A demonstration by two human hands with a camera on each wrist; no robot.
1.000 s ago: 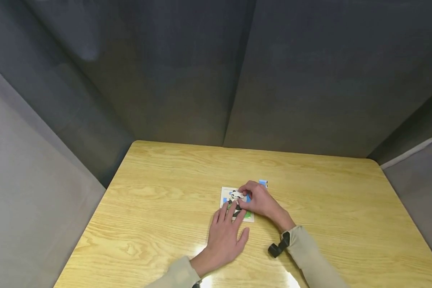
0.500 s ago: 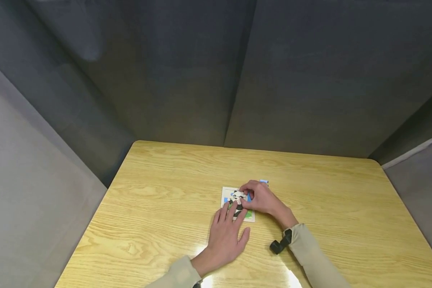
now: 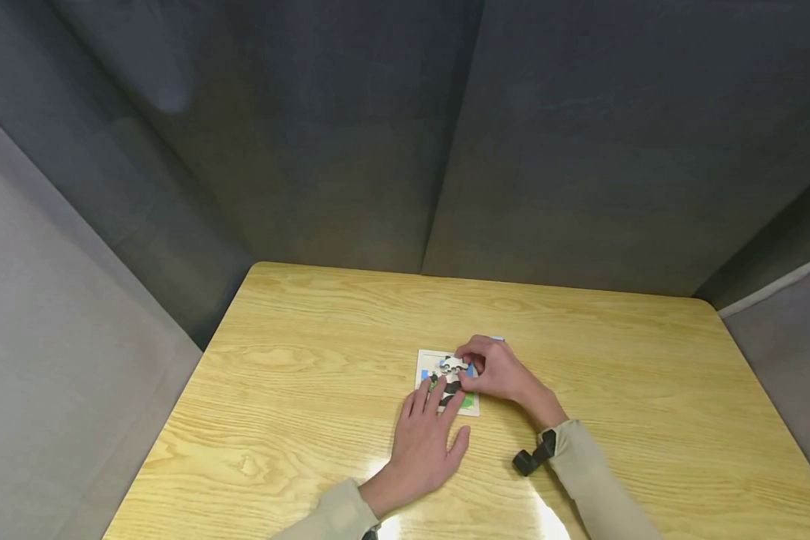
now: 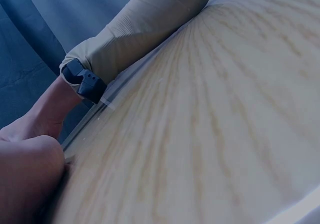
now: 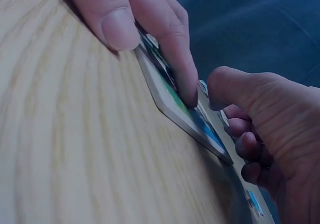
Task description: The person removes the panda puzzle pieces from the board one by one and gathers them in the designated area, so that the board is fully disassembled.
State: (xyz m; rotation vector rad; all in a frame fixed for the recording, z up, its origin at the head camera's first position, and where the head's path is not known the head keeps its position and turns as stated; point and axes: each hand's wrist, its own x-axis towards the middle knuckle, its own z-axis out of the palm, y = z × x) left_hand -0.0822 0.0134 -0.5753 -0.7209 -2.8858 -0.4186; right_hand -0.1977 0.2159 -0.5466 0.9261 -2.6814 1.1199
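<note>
First, the left hand (image 3: 421, 446) spreads straight fingers over the near part of the panda puzzle (image 3: 423, 361), hiding some of its picture, on the worktop (image 3: 297, 390). Next, the right hand (image 3: 502, 371) pinches the panda-head piece (image 3: 453, 364) over the puzzle's far part, fingertips partly obscured; in the head view that hand covers most of a blue piece (image 3: 498, 339).

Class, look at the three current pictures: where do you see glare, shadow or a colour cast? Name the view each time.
Head view: white glare on the yellow wood-grain table, near the bottom edge; left wrist view: bluish cast, bright streak at lower right; right wrist view: bluish cast too, dark shadow on the table beside the flat, white-bordered panda puzzle.
</note>
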